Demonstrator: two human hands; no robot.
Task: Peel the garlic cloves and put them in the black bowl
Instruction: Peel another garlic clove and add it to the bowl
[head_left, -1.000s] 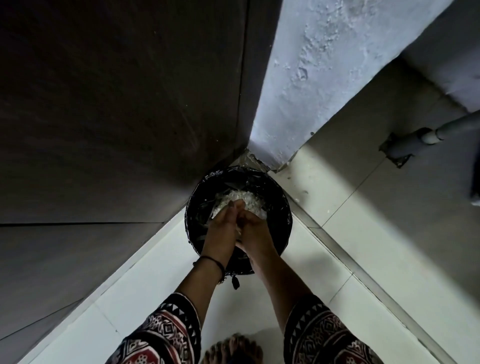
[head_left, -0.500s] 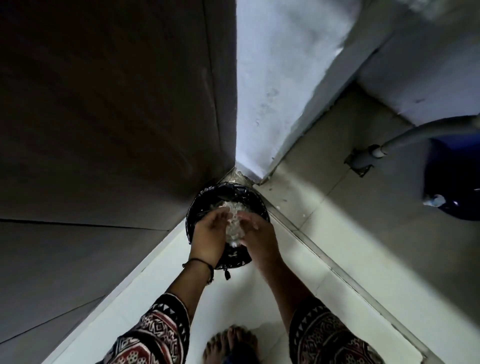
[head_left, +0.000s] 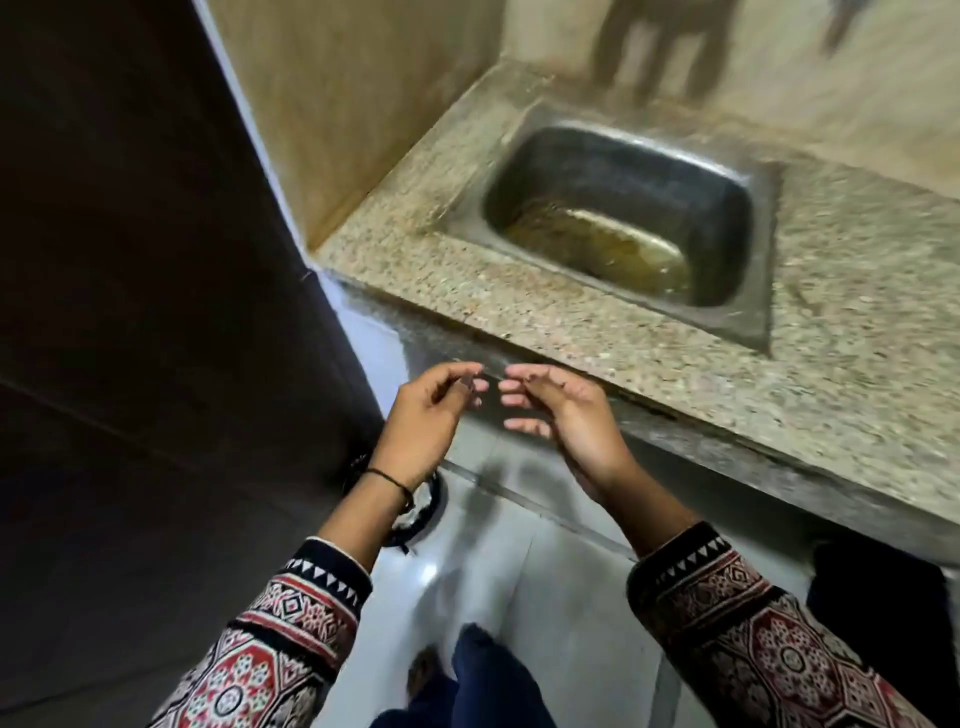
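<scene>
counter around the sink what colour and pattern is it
The counter is speckled beige and grey, clearest in the head view.

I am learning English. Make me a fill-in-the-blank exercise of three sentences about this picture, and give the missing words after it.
1. The thread is tied round the ______ wrist.
2. The fingertips of the left hand and the right hand point ______ each other.
3. The sink, set in the counter, lies beyond the hands and to their ______.
Missing words: left; toward; right.
</scene>
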